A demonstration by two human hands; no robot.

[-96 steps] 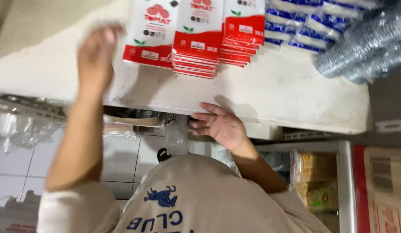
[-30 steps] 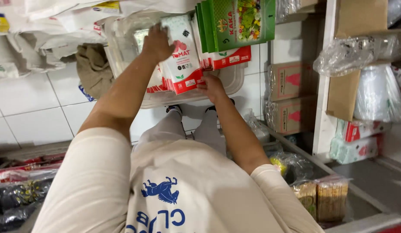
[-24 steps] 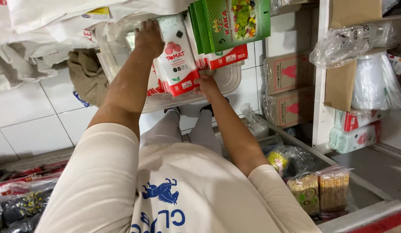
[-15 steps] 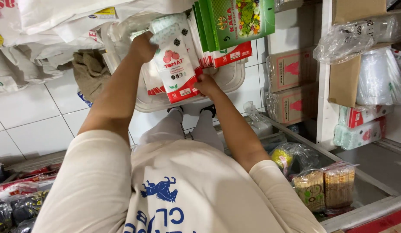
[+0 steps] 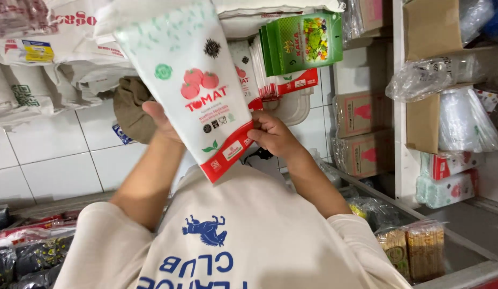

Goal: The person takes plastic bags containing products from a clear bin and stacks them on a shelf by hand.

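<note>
Pouch (image 5: 198,91) lifted nearer camera | left hand (image 5: 160,123), right hand (image 5: 273,136) gripping it

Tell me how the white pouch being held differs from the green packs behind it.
The white pouch is white with a red bottom band and tomato pictures; the green packs are green with a vegetable picture. The pouch is lifted in the left hand and right hand; the packs stand bunched, untouched. Both are flat printed packets.
</note>
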